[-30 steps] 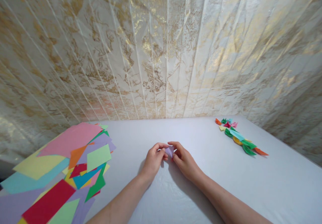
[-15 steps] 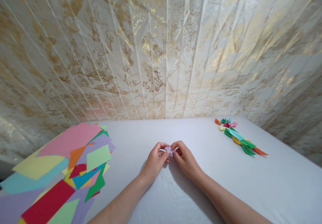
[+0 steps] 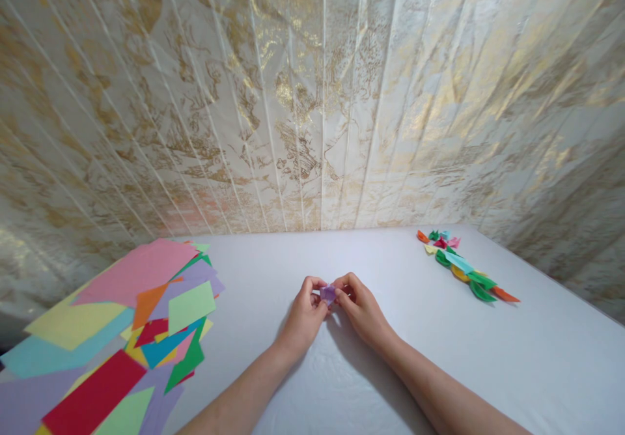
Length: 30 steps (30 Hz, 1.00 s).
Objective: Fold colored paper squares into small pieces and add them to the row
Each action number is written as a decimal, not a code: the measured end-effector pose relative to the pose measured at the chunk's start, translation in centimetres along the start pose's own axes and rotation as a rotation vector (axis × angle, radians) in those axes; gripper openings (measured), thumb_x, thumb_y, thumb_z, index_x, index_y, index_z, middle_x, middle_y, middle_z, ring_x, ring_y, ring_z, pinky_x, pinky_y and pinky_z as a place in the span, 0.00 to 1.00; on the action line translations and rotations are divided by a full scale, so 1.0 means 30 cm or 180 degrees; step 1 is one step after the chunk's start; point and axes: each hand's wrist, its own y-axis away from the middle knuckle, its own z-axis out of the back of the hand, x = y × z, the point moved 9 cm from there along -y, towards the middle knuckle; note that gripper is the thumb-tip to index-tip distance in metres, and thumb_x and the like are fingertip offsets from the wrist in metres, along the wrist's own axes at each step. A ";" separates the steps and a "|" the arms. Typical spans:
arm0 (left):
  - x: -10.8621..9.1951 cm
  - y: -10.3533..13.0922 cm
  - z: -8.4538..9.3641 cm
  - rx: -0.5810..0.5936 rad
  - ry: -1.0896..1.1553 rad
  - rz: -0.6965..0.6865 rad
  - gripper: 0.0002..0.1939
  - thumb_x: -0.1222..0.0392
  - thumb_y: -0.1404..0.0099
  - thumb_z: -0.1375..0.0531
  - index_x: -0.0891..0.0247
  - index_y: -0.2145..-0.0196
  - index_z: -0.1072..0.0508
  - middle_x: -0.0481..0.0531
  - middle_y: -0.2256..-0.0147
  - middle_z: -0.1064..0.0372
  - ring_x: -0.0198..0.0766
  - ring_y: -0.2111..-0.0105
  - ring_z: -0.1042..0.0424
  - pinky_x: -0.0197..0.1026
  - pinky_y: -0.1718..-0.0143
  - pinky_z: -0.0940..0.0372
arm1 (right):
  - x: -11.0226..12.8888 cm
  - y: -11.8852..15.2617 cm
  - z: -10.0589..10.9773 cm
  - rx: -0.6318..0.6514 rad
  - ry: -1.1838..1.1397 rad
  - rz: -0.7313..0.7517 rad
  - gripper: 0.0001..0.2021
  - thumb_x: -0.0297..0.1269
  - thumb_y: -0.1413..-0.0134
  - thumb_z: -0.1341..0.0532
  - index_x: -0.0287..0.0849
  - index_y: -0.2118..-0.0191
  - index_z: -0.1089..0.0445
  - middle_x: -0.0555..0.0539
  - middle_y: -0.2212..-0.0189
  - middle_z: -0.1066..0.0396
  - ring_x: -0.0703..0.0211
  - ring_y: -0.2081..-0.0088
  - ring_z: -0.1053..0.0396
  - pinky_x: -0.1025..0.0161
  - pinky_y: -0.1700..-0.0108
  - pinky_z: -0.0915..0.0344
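Between my two hands is a small folded piece of purple paper, held just above the white table. My left hand pinches its left side between thumb and fingers. On the right side, my right hand grips it with thumb and forefinger. The paper looks opened out like a little pocket, with its edges partly covered by my fingertips.
Loose sheets of coloured paper, among them a red sheet and a pink sheet, overlap at the left. Several small folded paper pieces lie in a row at the back right. A gold-patterned curtain hangs behind the table.
The purple paper has changed from a narrow, pointed shape to a wider, opened one. My hands have stayed in nearly the same place, with the fingers shifted slightly.
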 end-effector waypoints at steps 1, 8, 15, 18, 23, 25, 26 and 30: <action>0.002 -0.001 0.002 -0.0040 0.0068 0.0012 0.10 0.62 0.40 0.41 0.59 0.60 0.37 0.50 0.61 0.32 0.36 0.67 0.28 0.39 0.67 0.31 | -0.005 -0.001 0.002 -0.0013 -0.0004 -0.0031 0.04 0.35 0.42 0.45 0.43 0.67 0.36 0.50 0.71 0.31 0.59 0.70 0.32 0.63 0.66 0.37; -0.002 -0.007 0.007 -0.0151 0.0151 -0.0113 0.07 0.60 0.39 0.41 0.61 0.63 0.35 0.49 0.67 0.30 0.37 0.66 0.27 0.39 0.64 0.32 | 0.036 0.014 -0.006 0.0039 0.0227 0.0158 0.04 0.36 0.41 0.45 0.44 0.62 0.36 0.49 0.69 0.31 0.60 0.69 0.32 0.62 0.64 0.35; 0.003 -0.009 0.030 -0.0307 0.0166 -0.0249 0.07 0.65 0.42 0.42 0.61 0.63 0.34 0.49 0.66 0.30 0.37 0.65 0.27 0.41 0.59 0.32 | 0.090 0.032 -0.037 0.0227 0.0749 0.0659 0.07 0.28 0.47 0.43 0.45 0.62 0.36 0.47 0.58 0.34 0.59 0.62 0.33 0.61 0.60 0.35; 0.001 -0.009 0.016 -0.0174 0.0130 -0.0250 0.09 0.63 0.41 0.41 0.61 0.61 0.34 0.51 0.64 0.28 0.38 0.64 0.26 0.42 0.59 0.31 | 0.067 0.023 -0.022 0.0056 0.0753 0.0589 0.05 0.28 0.45 0.46 0.45 0.65 0.36 0.48 0.64 0.34 0.59 0.64 0.33 0.62 0.62 0.35; -0.013 -0.004 0.006 -0.0109 -0.0121 -0.0252 0.10 0.66 0.41 0.42 0.61 0.60 0.33 0.51 0.64 0.27 0.38 0.62 0.25 0.42 0.58 0.31 | 0.031 0.015 0.004 -0.0191 0.0668 0.0238 0.03 0.30 0.45 0.46 0.44 0.66 0.35 0.51 0.71 0.33 0.60 0.70 0.34 0.63 0.66 0.37; -0.022 0.002 0.000 -0.0055 -0.0215 -0.0265 0.11 0.68 0.41 0.43 0.60 0.60 0.33 0.51 0.63 0.27 0.38 0.62 0.25 0.42 0.57 0.32 | 0.025 0.015 0.000 -0.0163 0.0715 0.0156 0.04 0.30 0.46 0.45 0.44 0.65 0.35 0.52 0.73 0.33 0.61 0.71 0.34 0.64 0.68 0.38; -0.026 0.004 -0.004 -0.0021 -0.0258 -0.0267 0.11 0.68 0.41 0.43 0.60 0.60 0.33 0.51 0.63 0.27 0.38 0.61 0.25 0.42 0.56 0.32 | 0.025 0.015 -0.002 -0.0143 0.0750 0.0151 0.04 0.30 0.46 0.45 0.44 0.64 0.35 0.52 0.73 0.33 0.61 0.72 0.35 0.65 0.68 0.39; -0.035 0.011 -0.017 0.0090 -0.0372 -0.0262 0.10 0.67 0.40 0.43 0.60 0.59 0.32 0.52 0.62 0.26 0.38 0.62 0.25 0.42 0.57 0.32 | 0.028 0.013 -0.003 -0.0155 0.0862 0.0199 0.04 0.30 0.47 0.46 0.43 0.67 0.35 0.51 0.71 0.33 0.61 0.71 0.36 0.65 0.67 0.40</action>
